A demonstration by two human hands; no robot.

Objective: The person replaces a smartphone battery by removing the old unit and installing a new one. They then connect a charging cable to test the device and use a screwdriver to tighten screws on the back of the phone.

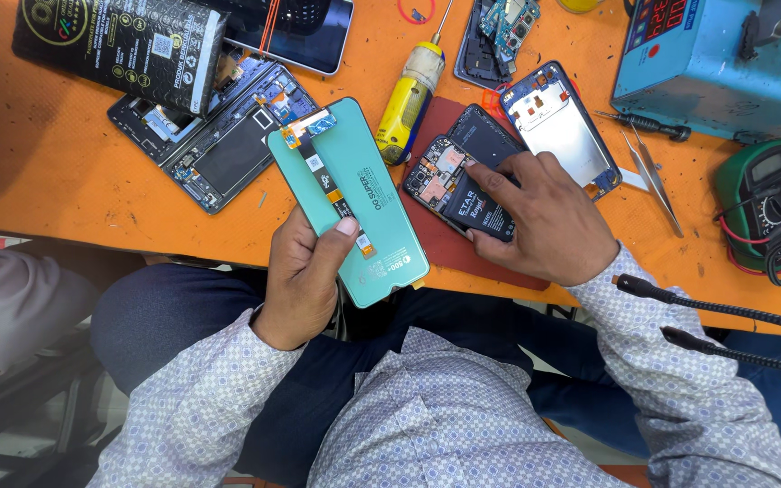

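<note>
Gripped upright in the left hand, long axis running far-to-near, teal display panel; just right, opened phone under the right hand, fingers spread, pressing, grasping nothing.

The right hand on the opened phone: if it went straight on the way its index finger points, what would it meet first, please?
The right hand points up-left across the opened phone; beyond it, probably the yellow-handled screwdriver, though depth is unclear.
</note>
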